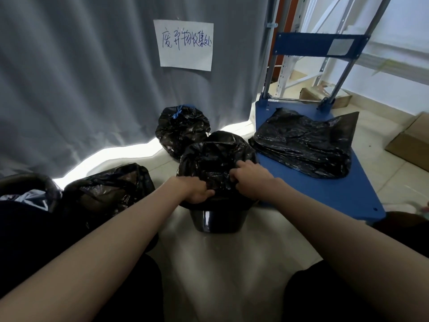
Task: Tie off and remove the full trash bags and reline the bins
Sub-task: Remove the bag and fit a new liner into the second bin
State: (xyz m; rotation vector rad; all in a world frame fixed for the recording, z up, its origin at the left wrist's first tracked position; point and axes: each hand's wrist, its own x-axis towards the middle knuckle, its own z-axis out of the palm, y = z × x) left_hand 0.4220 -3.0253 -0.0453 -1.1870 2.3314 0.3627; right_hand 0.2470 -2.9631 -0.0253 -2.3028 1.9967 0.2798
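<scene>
A small black bin [218,223] stands on the pale floor in front of me, with a black trash bag [216,154] draped over its top. My left hand [197,190] grips the bag's near edge on the left. My right hand [253,176] grips the bag's edge on the right, fingers curled into the plastic. Behind the bin sits a full black bag [183,129] tied with a blue string. Another full black bag [109,189] lies on the floor to the left.
A blue platform cart [325,196] stands to the right with a pile of flat black bags [304,145] on it. A grey curtain [81,77] with a paper sign [185,45] hangs behind. Cardboard boxes [413,145] sit at far right. A dark lined bin [27,189] is at far left.
</scene>
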